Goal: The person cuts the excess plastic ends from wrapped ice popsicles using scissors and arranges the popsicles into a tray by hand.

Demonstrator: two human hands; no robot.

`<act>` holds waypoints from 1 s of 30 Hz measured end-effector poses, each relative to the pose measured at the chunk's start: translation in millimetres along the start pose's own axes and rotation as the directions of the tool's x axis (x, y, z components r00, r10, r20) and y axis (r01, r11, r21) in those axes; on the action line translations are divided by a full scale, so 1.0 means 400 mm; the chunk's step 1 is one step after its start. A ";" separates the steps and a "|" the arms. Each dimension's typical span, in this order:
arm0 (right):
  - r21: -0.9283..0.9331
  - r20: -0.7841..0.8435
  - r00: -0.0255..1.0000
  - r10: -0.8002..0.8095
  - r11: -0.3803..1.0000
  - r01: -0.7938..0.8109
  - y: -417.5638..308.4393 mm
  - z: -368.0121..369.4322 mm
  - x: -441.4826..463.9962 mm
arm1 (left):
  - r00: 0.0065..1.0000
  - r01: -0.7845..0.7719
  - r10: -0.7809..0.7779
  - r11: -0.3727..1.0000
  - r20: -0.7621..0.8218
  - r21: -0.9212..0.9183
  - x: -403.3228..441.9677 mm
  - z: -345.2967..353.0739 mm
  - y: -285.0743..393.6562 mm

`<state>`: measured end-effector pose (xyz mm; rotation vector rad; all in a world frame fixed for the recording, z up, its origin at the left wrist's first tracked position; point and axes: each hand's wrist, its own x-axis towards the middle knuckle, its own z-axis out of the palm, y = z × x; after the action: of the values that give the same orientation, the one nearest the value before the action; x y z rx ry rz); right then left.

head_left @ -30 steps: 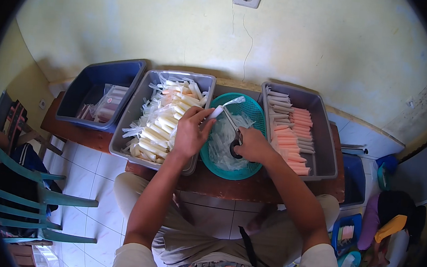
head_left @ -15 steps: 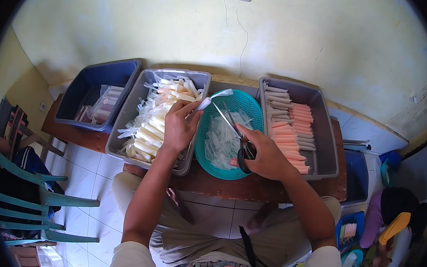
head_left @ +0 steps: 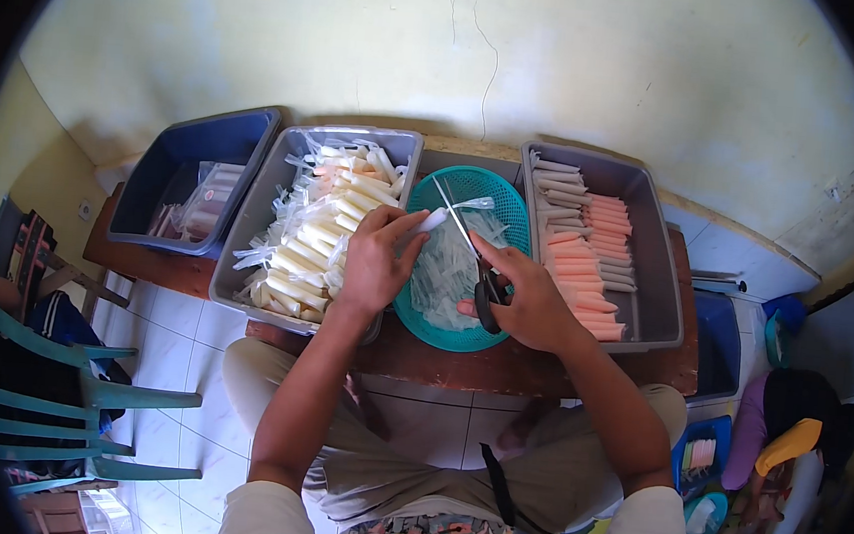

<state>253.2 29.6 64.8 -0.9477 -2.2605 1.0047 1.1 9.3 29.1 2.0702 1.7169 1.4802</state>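
My left hand (head_left: 379, 258) pinches a whitish filled plastic tube (head_left: 433, 219), whose clear tail points right over the teal basket. The scissors (head_left: 470, 232) are gripped by my right hand (head_left: 525, 297), with their blades by the tail end of the tube. Below both hands, the teal basket (head_left: 523, 236) holds a heap of clear plastic scraps (head_left: 436, 286). To the left, a grey bin (head_left: 236, 270) is piled with pale yellow and some pinkish tubes that have loose plastic tails. On the right, another grey bin (head_left: 659, 275) holds stacked pink and greyish tubes.
A dark blue bin (head_left: 143, 184) with packed tubes stands far left on the wooden bench (head_left: 439, 368). A green plastic chair (head_left: 86, 391) is at the left. At the lower right are a person (head_left: 751, 418) and a blue tray (head_left: 703, 459) with tubes.
The scissors have moved up and left to the tube's tail, after being drawn away from it. My left hand has shifted slightly right with the tube.
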 end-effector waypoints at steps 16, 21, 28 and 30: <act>-0.098 -0.008 0.999 0.039 0.994 -0.039 -0.003 0.011 -0.004 | 0.996 -0.022 0.025 0.999 0.083 -0.032 -0.022 -0.004 0.014; -0.112 -0.010 0.999 0.042 0.993 -0.043 -0.002 0.020 -0.004 | 0.996 -0.037 0.037 0.999 0.082 -0.001 -0.023 -0.002 0.011; -0.106 0.015 0.994 0.104 0.989 -0.102 0.008 0.026 -0.006 | 0.996 -0.042 0.041 0.999 0.083 0.003 -0.024 0.003 0.002; -0.047 0.028 0.992 0.121 0.992 -0.119 0.025 0.031 -0.006 | 0.996 -0.045 0.045 0.999 0.082 0.004 -0.024 0.004 -0.001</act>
<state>250.6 27.3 49.0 -1.1065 -2.2829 1.0287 2.9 2.8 22.2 2.1539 1.6578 1.3825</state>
